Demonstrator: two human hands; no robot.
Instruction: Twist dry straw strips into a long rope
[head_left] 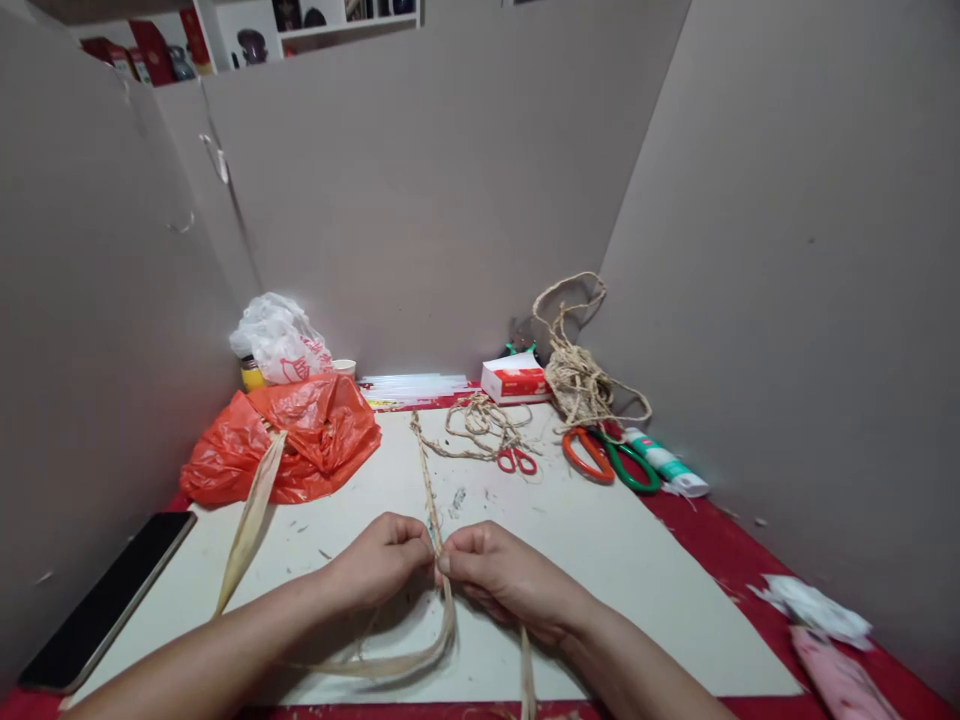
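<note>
Over the pale board, my left hand (379,560) and my right hand (510,578) are side by side, both closed in a pinch on a thin twisted straw-coloured cord (426,470). The cord runs away from my fingers to a knotted end further back. Below my fingers, a flat, untwisted fibre strip (448,625) curves down and to the left. Another strip (527,670) hangs beneath my right hand. My curled fingers hide the exact spot where the strands meet. Behind the hands lie a loose tangle of cord (484,425) and small red-handled scissors (517,461).
An orange-red plastic bag (300,440) sits at left, with a broad dry strip (251,520) trailing out. A phone (109,600) lies at the left edge. Toward the right are a rope bundle (581,385), large scissors (589,457) and a tube (667,462). Grey partitions (427,220) enclose the table.
</note>
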